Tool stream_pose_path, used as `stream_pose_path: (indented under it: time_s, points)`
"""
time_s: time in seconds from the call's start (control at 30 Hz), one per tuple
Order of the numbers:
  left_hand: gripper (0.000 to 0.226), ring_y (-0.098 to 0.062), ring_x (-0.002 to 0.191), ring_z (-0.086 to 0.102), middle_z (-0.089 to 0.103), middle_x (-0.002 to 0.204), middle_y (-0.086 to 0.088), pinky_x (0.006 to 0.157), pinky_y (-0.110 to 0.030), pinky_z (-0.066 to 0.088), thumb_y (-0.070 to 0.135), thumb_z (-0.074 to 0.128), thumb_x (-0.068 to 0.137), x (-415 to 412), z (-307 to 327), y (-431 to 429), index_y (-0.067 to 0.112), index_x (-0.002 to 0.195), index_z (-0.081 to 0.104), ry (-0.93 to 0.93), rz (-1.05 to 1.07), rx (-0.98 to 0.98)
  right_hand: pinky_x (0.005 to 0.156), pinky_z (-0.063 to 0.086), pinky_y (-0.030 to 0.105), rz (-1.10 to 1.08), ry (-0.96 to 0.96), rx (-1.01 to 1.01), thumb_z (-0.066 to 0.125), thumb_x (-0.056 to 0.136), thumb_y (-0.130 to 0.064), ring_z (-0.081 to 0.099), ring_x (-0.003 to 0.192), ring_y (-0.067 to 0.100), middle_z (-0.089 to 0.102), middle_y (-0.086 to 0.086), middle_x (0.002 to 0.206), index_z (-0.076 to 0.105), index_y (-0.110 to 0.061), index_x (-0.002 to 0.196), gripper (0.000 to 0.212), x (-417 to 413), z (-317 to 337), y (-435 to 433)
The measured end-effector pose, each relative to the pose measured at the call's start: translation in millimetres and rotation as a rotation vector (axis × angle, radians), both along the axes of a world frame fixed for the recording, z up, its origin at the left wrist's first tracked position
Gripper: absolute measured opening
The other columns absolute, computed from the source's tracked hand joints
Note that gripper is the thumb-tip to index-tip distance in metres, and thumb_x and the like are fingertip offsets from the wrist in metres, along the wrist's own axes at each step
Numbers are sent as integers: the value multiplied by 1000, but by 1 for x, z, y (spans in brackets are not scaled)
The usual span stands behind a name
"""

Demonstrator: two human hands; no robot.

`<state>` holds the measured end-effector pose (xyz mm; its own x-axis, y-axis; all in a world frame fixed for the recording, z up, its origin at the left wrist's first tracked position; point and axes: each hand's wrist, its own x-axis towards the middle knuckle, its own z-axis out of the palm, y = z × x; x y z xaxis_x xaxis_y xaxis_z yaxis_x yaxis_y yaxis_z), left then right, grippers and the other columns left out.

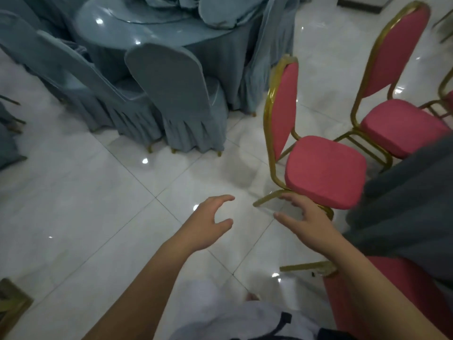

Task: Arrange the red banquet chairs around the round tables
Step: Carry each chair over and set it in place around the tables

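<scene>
The chair (pixel 326 170) at two o'clock is pinkish red, framed in gold. At eleven, table (pixel 117 23) and covered chairs (pixel 169 79) are dusty blue-grey. Around me, floor tiles (pixel 85 217) are white, faintly veined.

The glossy white tiled floor (pixel 98 217) fills most of the view and reflects small points of light. A chair in a pleated blue-grey fabric cover (pixel 176 99) stands with its back to the camera. Another covered chair (pixel 73 62) stands just beside it, on the left. Thin gold legs show under the hems of these 2 chairs. A dark grey cloth (pixel 404 204) hangs at the right edge.
</scene>
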<state>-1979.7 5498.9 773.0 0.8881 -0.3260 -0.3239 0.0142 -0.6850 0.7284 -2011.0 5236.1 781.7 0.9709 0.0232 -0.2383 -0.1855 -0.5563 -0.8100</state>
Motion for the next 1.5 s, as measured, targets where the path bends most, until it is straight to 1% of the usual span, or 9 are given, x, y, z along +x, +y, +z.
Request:
stream_pose_path:
  time_s: [0.13,0.47,0.7,0.83,0.97,1.03,1.27,1.4,1.5]
  points:
    - [52,6,121,35,38,142,20,99,-17,28,32,62,92,89,-20,31,44,138,42,13,-32,-27,108,41,43,-10,17,-13,68,87,-41,47,128,12,50,-7,137,52,-32,133,49,80,-2,23]
    - [53,-3,125,39,39,139,18,101,-23,33,30,63,91,361,12,50,42,139,42,-71,-397,-16,92,42,30,-396,-48,-39,68,84,-47,46,115,4,49,-24,118,53,-44,125,44,267,24,76]
    - [59,-12,137,33,34,151,8,112,-31,31,27,63,91,503,32,-15,34,145,39,-141,-715,59,98,37,26,-479,88,56,68,82,-55,39,123,-5,42,-26,136,43,-48,140,64,321,21,70]
    - [65,-14,138,34,33,153,9,113,-36,33,31,66,88,576,28,-84,41,144,34,-203,-796,114,68,42,2,-652,101,131,73,83,-43,50,97,-20,44,-39,111,39,-57,130,60,367,13,36]
    - [79,-17,139,34,28,156,9,107,-37,38,33,70,84,630,25,-155,46,146,24,-219,-879,164,101,41,31,-765,105,138,74,76,-49,38,134,11,36,-19,148,23,-46,149,89,430,11,8]
    - [87,-19,139,32,25,156,8,106,-36,37,33,72,81,655,23,-185,48,147,18,-251,-976,183,105,42,42,-832,118,202,77,74,-49,38,139,22,33,-10,153,16,-42,153,100,462,6,0]
    - [102,-27,144,20,12,159,3,108,-42,40,24,78,74,738,1,-259,52,147,12,-354,-1172,283,68,48,22,-993,159,-9,64,85,-18,60,83,10,61,-10,94,49,-30,137,55,537,-31,-6]
    - [102,-26,146,16,11,161,3,108,-42,39,30,81,71,766,-24,-302,52,146,17,-488,-1312,396,56,40,10,-1008,196,17,55,75,-16,56,66,-8,60,-27,72,52,-49,125,60,535,-37,-9]
    - [74,-21,141,28,33,152,6,107,-39,41,32,77,76,764,-35,-331,44,139,41,-567,-1496,406,56,40,11,-1036,259,-16,55,71,-22,54,64,-10,56,-37,69,42,-69,113,64,534,-28,-6]
